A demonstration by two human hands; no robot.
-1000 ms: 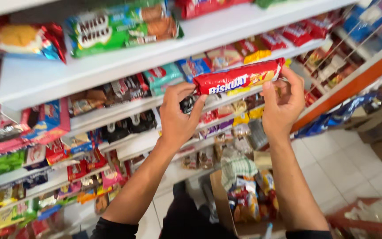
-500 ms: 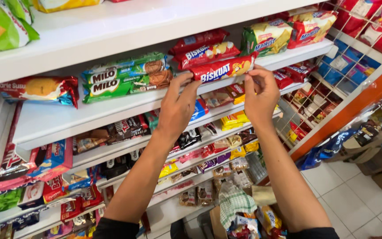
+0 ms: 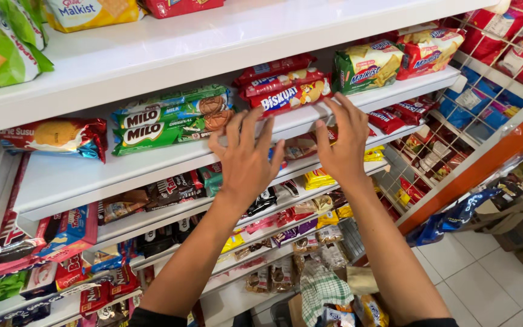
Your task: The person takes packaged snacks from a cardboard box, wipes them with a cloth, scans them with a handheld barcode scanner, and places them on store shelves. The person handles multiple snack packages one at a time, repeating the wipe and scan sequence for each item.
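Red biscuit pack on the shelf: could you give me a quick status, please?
Left hand, right hand open, empty. Red biscuit pack stacked on shelf. Nothing blocking.

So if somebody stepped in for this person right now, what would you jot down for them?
Left hand: open, fingers spread, holding nothing, just below the shelf edge.
Right hand: open, empty, fingertips near the red biscuit pack.
Done: that pack lies on the shelf atop the red stack, beside the green biscuit packs.
Left: more packets sit in the open box on the floor below.
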